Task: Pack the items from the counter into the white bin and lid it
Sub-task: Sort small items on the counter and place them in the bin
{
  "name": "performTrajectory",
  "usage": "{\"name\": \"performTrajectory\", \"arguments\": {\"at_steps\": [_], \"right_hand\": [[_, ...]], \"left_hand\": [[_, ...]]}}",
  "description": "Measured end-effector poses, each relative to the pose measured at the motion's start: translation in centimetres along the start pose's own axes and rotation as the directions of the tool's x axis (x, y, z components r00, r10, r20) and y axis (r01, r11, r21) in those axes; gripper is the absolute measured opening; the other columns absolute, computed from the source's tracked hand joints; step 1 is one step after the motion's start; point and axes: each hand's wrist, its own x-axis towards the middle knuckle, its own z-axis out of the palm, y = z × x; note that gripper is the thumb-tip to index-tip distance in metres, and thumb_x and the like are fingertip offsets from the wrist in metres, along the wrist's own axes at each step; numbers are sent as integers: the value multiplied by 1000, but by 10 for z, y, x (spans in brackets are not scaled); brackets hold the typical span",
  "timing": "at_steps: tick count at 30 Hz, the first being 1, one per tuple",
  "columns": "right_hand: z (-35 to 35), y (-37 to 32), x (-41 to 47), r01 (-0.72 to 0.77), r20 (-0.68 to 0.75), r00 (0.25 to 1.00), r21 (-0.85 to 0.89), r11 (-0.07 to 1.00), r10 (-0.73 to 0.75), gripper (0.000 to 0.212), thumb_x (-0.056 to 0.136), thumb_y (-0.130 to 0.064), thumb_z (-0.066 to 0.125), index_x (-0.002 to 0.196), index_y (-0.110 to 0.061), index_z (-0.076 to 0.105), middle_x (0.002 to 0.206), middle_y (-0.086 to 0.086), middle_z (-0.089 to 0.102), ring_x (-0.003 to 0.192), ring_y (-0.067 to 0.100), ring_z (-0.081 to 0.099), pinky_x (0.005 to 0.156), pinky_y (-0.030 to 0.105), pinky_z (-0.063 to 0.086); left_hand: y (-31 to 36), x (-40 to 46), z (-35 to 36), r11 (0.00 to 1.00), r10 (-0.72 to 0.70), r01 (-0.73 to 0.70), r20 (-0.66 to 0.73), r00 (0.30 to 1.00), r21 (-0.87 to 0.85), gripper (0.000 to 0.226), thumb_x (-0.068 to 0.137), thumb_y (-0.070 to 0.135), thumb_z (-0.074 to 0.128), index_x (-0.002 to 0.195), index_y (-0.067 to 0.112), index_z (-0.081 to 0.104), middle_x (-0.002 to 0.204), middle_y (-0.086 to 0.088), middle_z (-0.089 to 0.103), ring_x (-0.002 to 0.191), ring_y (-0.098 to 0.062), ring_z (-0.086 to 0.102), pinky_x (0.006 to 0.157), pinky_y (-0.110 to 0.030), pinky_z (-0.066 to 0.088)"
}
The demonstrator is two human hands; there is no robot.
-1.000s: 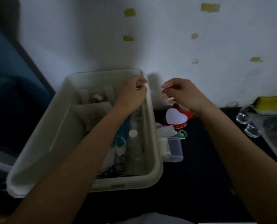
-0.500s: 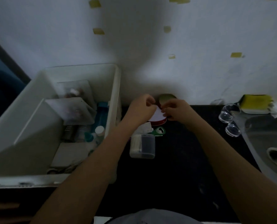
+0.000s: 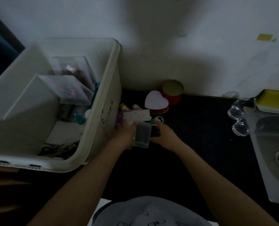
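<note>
Bin (image 3: 101, 101) first, at the far left: the white bin stands open on the dark counter (image 3: 200, 136), no lid on it, with handwriting on its right wall. Inside lie clear plastic boxes, small bottles with teal and white caps and a tangle of dark cord near the front corner. Just right of the bin, against its wall, a purple packet (image 3: 120, 118) and a white patterned card (image 3: 136, 115) rest on the counter, with 2 small bottle tops showing behind them. The left hand (image 3: 125, 136) grips the left side of a clear plastic box (image 3: 142, 136), fingers curled round its edge. The right hand (image 3: 164, 136) meets the box from the other side, fingers bent round a dark thing pressed to the box's right side; what that thing is I cannot tell. A green-and-white item (image 3: 158, 119) lies just behind the right hand. Further back sit a heart-shaped tin (image 3: 156, 101) with a pale lid and, touching it, a round red tin (image 3: 173, 92) by the wall. To the right, well apart, 2 clear glasses (image 3: 238, 119) lie beside a yellow sponge (image 3: 272, 101) and the sink (image 3: 266, 144).
</note>
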Motion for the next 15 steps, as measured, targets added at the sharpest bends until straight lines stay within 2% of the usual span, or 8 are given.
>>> {"name": "performTrajectory", "arguments": {"at_steps": [2,4,6,8,9,11,15], "right_hand": [[11,3,3,100,28,995,-53,994,-98,73,76,-23,74,138,-17,36,140,6,41,121,13,40,98,25,36],[18,6,9,122,64,991,-130,984,-115,86,75,-29,75,145,-17,26,149,6,29,135,23,31,110,39,33],[24,12,15,112,109,990,-230,967,-89,98,75,-31,76,149,-18,14,155,7,13,140,28,21,112,47,29],[27,18,18,100,142,988,-310,946,-58,105,74,-29,76,150,-21,4,158,7,3,143,30,14,112,51,29],[29,21,19,104,138,989,-330,938,-60,106,74,-29,76,150,-24,3,158,6,2,142,31,15,110,52,31],[29,27,21,129,111,989,-332,934,-97,104,74,-30,75,149,-31,4,156,3,7,140,32,21,105,54,36],[28,36,22,156,95,986,-234,960,-137,100,73,-32,75,148,-33,8,155,0,14,138,28,26,106,51,37]], "left_hand": [[-4,6,10,999,15,-14,31,999,-50,91,87,18,59,150,26,-5,155,-18,-2,142,-39,7,115,-49,19],[-5,12,15,997,36,-34,17,999,-71,86,89,28,54,149,27,-9,155,-16,0,142,-37,9,116,-49,18],[-5,16,17,996,87,-88,-59,995,-21,79,90,36,52,149,28,0,155,-13,9,140,-34,20,114,-46,24],[-4,21,21,992,88,-99,-132,987,-81,68,92,44,46,149,28,11,155,-7,17,139,-28,27,112,-35,25],[-5,23,22,984,100,-123,-169,980,-131,69,93,43,46,149,25,10,157,-6,13,141,-26,24,113,-32,22],[-6,22,22,977,139,-164,-181,974,-133,82,90,31,58,150,16,5,158,-12,4,144,-28,15,117,-36,20],[-12,24,22,948,173,-214,-185,968,-235,94,78,27,72,149,12,12,155,-14,13,141,-30,22,113,-42,27]]}}
